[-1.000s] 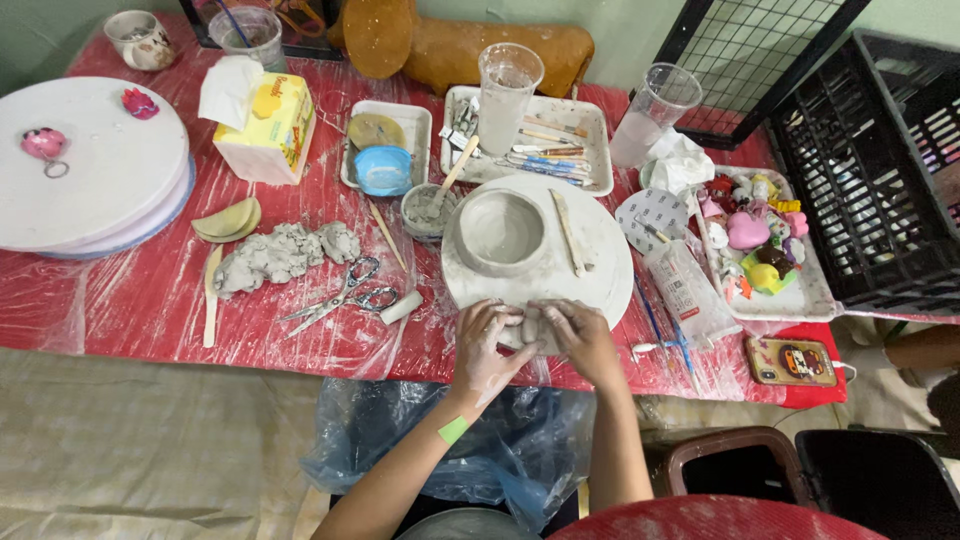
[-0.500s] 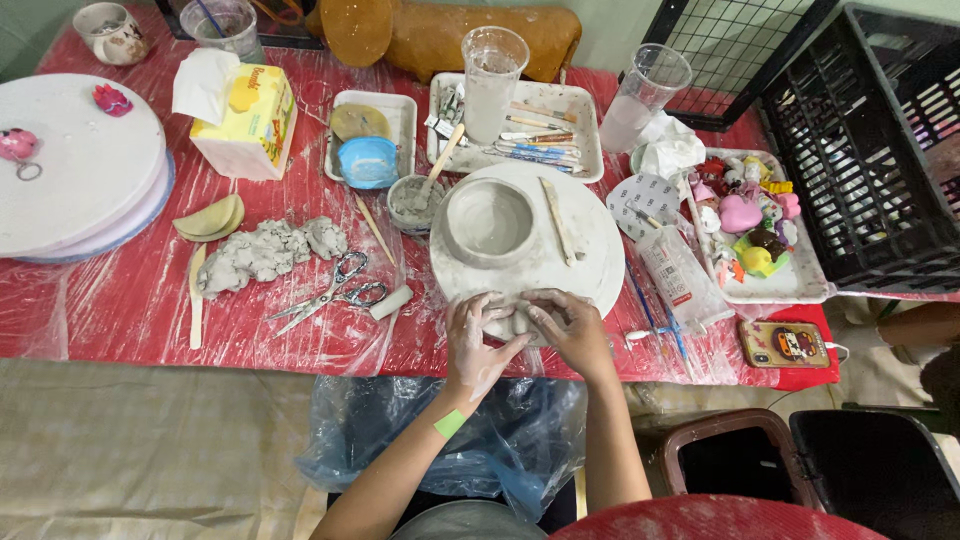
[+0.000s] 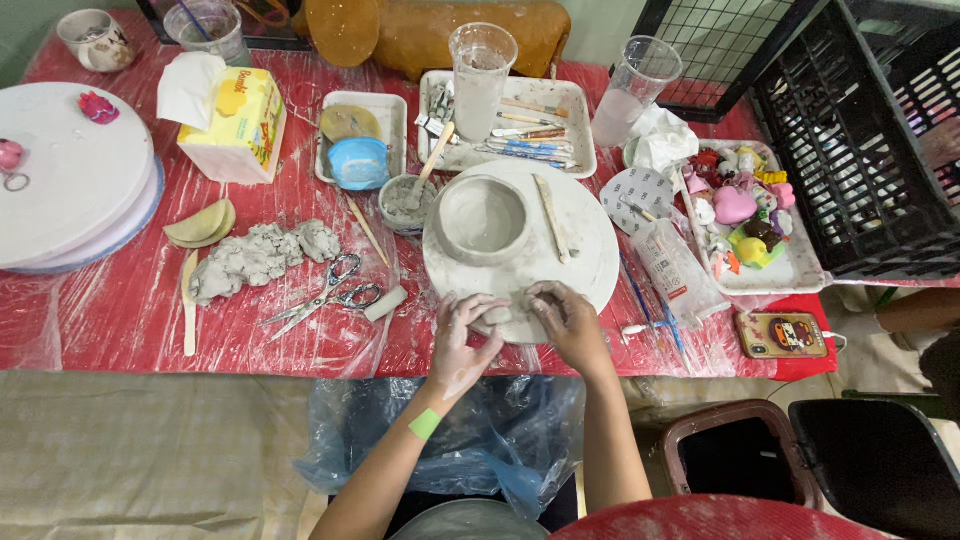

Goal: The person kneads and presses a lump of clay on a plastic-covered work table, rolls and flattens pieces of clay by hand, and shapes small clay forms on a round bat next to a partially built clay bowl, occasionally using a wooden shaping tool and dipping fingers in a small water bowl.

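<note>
- I see both hands meeting at the near edge of a round white board (image 3: 590,250), pinching a small lump of grey clay (image 3: 500,314) between them.
- My left hand (image 3: 462,335) curls around the lump from the left, fingers bent over its top, clay smeared across the knuckles; a green band (image 3: 425,424) sits on that wrist.
- My right hand (image 3: 570,322) closes on the lump from the right, fingertips pressed into it, wrist angled back toward the body.
- Both forearms come up from the bottom edge and converge at the lump, over a blue plastic sheet (image 3: 500,440) hanging off the table front.
- Just beyond the lump, on the same board, stands a grey clay bowl (image 3: 483,218), upright and open; a wooden modelling stick (image 3: 550,204) lies right of it.
- Left of the left hand, near it, lie scissors (image 3: 325,295) and a short white stub (image 3: 385,303) on the red plastic-covered table (image 3: 130,320).
- Farther left is a heap of raw clay (image 3: 255,255) with a wooden tool (image 3: 189,315) beside it.
- Beyond the bowl sits a small cup of slip (image 3: 405,200) holding a stick, then a white tray of tools (image 3: 520,135) with a clear plastic cup (image 3: 482,75).
- Right of the right hand lie a clear packet (image 3: 675,270) and a phone (image 3: 782,334).
- Nothing stands between the camera and the grip.
</note>
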